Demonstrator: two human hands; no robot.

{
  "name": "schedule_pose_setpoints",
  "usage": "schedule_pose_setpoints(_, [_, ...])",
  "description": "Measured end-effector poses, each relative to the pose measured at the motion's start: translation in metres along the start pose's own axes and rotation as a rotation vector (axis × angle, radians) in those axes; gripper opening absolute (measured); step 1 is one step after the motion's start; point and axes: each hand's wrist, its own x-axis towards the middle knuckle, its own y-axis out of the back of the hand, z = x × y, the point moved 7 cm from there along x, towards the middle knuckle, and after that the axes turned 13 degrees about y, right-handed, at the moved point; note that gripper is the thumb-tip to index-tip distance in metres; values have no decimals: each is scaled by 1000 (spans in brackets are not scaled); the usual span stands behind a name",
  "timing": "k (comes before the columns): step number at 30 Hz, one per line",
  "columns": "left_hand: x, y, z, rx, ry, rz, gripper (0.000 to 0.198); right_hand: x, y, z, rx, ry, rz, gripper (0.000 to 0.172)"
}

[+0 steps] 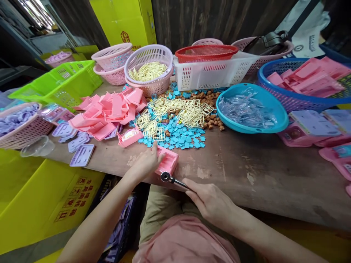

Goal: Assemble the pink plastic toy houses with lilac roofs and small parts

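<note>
My left hand (146,160) rests at the left side of a small pink plastic case (170,160), its thumb over the case's edge and its other fingers partly hidden. The case lies open side up at the table's front edge. My right hand (212,201) is closed around a hammer-like tool (178,182) with a thin metal shaft and a round, dark-centred head, which is close to the case's near edge. Another pink case (130,137) with a pale piece inside sits just beyond my left hand. Small blue plastic pieces (181,133) and cream-coloured sprue frames (190,113) are heaped behind.
Pink panels (109,111) and lilac plates (82,155) lie to the left. A turquoise basin (252,128) holds clear plastic parts. A blue basket (296,104), a white basket (211,75) and a lilac basket (149,54) stand behind. Yellow cartons (55,197) are below left.
</note>
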Motion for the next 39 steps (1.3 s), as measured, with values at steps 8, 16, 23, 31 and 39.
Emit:
schedule_pose_setpoints(8, [3,13,-2,-12,-414,-189,59,-5,53,18,109,-236,306,37])
schedule_pose_setpoints(16, [-22,30,-22,-53,-188,323,77,-10,-3,38,96,-325,105,24])
schedule_pose_setpoints(23, [-29,-19,-46,-107,-112,489,113,29,0,16,155,-132,165,33])
schedule_pose_setpoints(31, [-32,-19,-51,-81,-284,550,103,42,-18,14,-7,-83,22,40])
schedule_pose_setpoints(39, [-31,-23,-49,-49,-249,498,89,52,-13,5,63,54,103,44])
